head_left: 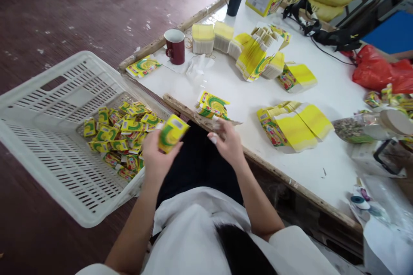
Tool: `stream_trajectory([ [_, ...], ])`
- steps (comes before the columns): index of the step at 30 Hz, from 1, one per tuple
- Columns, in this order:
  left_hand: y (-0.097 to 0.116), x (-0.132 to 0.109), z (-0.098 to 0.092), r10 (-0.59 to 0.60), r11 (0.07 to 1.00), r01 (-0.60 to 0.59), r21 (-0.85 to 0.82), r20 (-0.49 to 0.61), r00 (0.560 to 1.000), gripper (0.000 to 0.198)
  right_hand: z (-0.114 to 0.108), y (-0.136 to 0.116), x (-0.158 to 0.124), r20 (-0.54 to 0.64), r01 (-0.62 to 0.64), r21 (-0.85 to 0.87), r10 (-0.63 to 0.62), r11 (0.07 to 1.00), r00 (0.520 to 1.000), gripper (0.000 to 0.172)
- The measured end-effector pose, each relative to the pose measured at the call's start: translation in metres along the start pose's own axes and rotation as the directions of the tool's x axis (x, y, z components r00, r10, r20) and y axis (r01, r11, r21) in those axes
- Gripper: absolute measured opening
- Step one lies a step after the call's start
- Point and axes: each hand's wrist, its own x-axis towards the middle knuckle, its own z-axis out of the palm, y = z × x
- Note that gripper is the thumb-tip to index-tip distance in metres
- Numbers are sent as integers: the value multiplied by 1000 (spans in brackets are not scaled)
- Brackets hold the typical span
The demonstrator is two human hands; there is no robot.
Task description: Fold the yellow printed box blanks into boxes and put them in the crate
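Note:
A small yellow-and-green box [173, 134] is gripped in my left hand [156, 157], between thumb and fingers, beside the near end of the basket. My right hand [229, 142] is at the table's front edge, fingers bent, with a gap between thumb and forefinger. Something white covers its fingertips. Just beyond those fingertips lies a small pile of yellow-green cartons [213, 104]; whether they touch is unclear. Many finished-looking small boxes [124, 133] fill the bottom of the white plastic basket [58, 146] at my left.
Bundles of yellow cartons [290, 126] and more stacks [254, 51] stand on the white table [309, 180]. A maroon mug [176, 47] and a dark mug [235, 2] are near its left edge. At right are a jar [371, 126] and a red bag [380, 68].

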Motion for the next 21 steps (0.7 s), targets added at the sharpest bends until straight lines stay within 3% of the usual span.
stream_trajectory([
  [2, -17, 13, -17, -24, 989, 48, 143, -164, 986, 100, -14, 9, 25, -149, -37, -235, 1, 971, 989, 24],
  [4, -29, 19, -26, -60, 982, 95, 161, -210, 976, 101, -21, 19, 47, -196, -109, -436, 24, 893, 980, 20],
  [7, -31, 14, -20, -120, 990, 131, 59, -159, 980, 85, -20, 30, 67, -186, -205, -600, 114, 774, 976, 16],
  [12, -13, 2, 6, -193, 960, 186, -210, -13, 981, 62, -14, 35, 75, -148, -216, -655, 158, 724, 976, 18],
  [16, -3, 2, 15, -178, 919, 194, -344, 77, 981, 51, -14, 33, 81, -127, -228, -655, 193, 720, 973, 27],
  [21, 1, -7, 27, -184, 848, 260, -462, 203, 962, 50, -15, 20, 79, -135, -221, -548, 176, 807, 975, 30],
])
